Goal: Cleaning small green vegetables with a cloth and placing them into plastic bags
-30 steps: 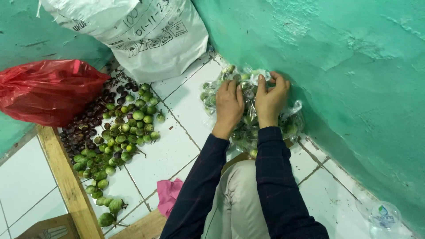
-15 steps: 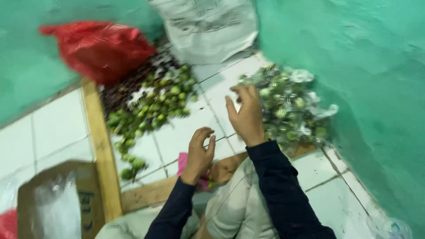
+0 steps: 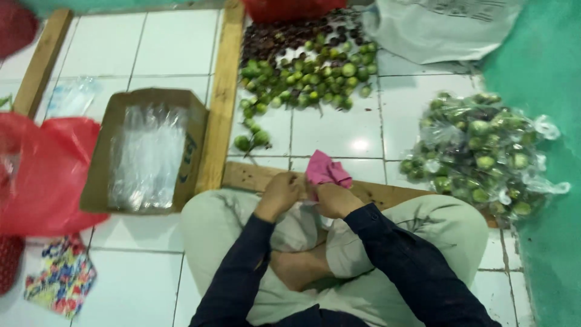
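pink cloth [image 3: 327, 171] lies on the wooden board [image 3: 387, 194] just ahead of the crossed legs, left hand [image 3: 279, 195] and right hand [image 3: 334, 200] curled beside it, grasp not discernible, so the step reads as picking up, the next move requiring a firm pinch.

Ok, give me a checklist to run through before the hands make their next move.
1. Left hand free of load: cannot tell, its fingers curl at the pink cloth's edge.
2. Right hand on the pink cloth: ok, it touches the cloth's lower edge.
3. Loose green fruit in a pile on the tiles: ok.
4. Bagged fruit set aside by the green wall: ok, neither hand touches it.
5. Cardboard box with clear plastic bags open: ok, beside the left knee.
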